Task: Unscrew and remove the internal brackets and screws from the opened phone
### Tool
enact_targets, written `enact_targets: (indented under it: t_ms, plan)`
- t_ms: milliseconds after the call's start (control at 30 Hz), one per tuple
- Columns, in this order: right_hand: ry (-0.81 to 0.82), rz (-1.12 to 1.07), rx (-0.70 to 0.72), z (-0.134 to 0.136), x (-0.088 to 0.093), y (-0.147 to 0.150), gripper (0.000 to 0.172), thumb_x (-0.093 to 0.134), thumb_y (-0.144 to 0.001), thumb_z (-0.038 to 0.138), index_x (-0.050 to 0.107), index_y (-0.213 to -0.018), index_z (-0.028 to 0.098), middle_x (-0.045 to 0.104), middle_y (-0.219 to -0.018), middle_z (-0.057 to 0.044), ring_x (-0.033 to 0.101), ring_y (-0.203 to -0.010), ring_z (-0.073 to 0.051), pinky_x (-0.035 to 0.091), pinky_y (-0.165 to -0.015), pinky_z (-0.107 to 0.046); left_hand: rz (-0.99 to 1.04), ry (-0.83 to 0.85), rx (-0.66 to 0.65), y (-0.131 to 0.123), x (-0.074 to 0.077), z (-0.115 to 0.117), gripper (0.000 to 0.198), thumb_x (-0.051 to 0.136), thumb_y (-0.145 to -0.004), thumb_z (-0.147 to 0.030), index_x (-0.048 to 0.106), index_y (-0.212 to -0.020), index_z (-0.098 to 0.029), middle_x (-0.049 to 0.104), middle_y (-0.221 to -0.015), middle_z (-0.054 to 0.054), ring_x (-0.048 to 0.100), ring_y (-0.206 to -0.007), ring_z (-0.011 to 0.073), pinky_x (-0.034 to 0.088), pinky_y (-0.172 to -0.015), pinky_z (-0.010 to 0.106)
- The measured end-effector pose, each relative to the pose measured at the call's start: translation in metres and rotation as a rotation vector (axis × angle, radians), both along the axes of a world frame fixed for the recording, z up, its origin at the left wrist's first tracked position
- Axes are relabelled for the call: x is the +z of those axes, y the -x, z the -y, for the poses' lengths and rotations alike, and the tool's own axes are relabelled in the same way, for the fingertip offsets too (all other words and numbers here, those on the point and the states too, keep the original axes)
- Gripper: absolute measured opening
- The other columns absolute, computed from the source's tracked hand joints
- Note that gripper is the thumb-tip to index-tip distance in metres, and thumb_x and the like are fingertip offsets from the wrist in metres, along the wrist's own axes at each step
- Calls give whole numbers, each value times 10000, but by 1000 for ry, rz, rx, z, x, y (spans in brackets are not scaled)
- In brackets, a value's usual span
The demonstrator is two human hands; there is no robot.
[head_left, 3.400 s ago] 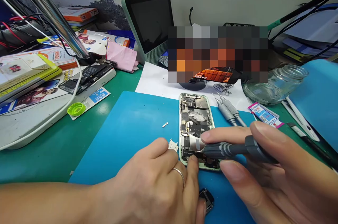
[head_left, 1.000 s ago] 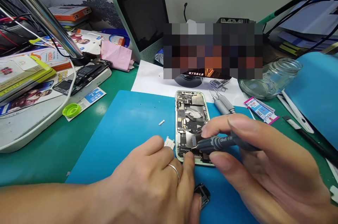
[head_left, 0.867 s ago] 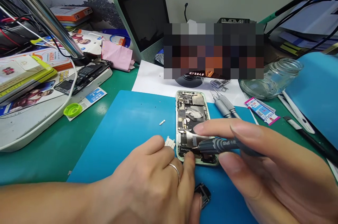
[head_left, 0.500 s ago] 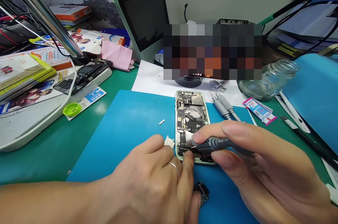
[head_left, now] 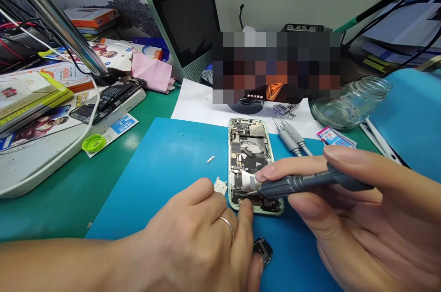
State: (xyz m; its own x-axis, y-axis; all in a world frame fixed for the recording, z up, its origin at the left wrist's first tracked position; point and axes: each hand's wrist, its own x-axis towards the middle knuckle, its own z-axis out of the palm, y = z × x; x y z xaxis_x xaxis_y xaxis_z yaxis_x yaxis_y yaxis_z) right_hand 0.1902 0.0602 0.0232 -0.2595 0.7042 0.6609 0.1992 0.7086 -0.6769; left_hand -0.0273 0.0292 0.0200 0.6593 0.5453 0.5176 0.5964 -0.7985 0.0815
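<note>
1. The green worktop [head_left: 51, 211] lies all around the phone and its mat.
2. The smooth blue rectangular mat [head_left: 165, 159] spreads beneath the phone.
3. The left hand [head_left: 200, 232] sits at the phone's near end as it did half a second ago, index fingertip on its lower edge, other fingers curled; whether they grasp anything I cannot tell.
4. The right hand [head_left: 372, 218], right of the phone, has shifted farther right; its fingers grasp the dark grey tool.
5. The opened pale-green-framed phone [head_left: 255, 149], innards exposed, has kept its place on the mat.
6. The slim dark grey tool with a thin metal tip [head_left: 292, 185] crosses the phone's near end; more handle shows than half a second ago, and its tip reaches slightly farther left.
7. Two silver knurled metal tools [head_left: 289, 142] lie right of the phone, unmoved.
8. The small black module [head_left: 263, 251] lies nearer than the phone, beside the left thumb.
9. The perforated whitish plate [head_left: 221, 185] lies just left of the phone.
10. The tiny silver strip [head_left: 210, 159] lies farther left.
</note>
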Motion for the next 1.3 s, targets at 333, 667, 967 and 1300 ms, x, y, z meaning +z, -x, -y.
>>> enact_targets:
  t_ms: [333,667,967,1300]
  plan:
    - [-6,87,-44,3,-8,-4,675,766,-916,80,636,-1484,421,827,-1241,85,854,-964,-193,752,-834,-290,84,-8,-60,2,-4,-1,161,597,-980,-96,757,-969,-105,564,-583,-36,464,-527,139,350,-501,376]
    - [29,53,50,-1,-7,-3,761,744,-861,-42,619,-1513,330,782,-1381,18,833,-1072,-198,726,-925,-281,51,135,-62,5,7,-15,297,593,-963,-134,665,-679,-180,531,-595,-16,419,-560,164,292,-547,424]
    - [9,60,83,-6,-5,-2,739,717,-896,-22,580,-1545,304,763,-1420,-28,823,-1111,-220,746,-816,-279,100,349,62,10,11,-25,74,578,-924,-181,652,-918,-177,546,-825,0,467,-759,199,316,-661,413]
    - [21,20,50,-3,-5,-4,701,725,-901,-20,598,-1513,298,759,-1415,-19,818,-1110,-205,739,-861,-274,155,475,118,8,3,-25,105,570,-912,-189,637,-994,-196,557,-919,0,477,-851,220,329,-729,431]
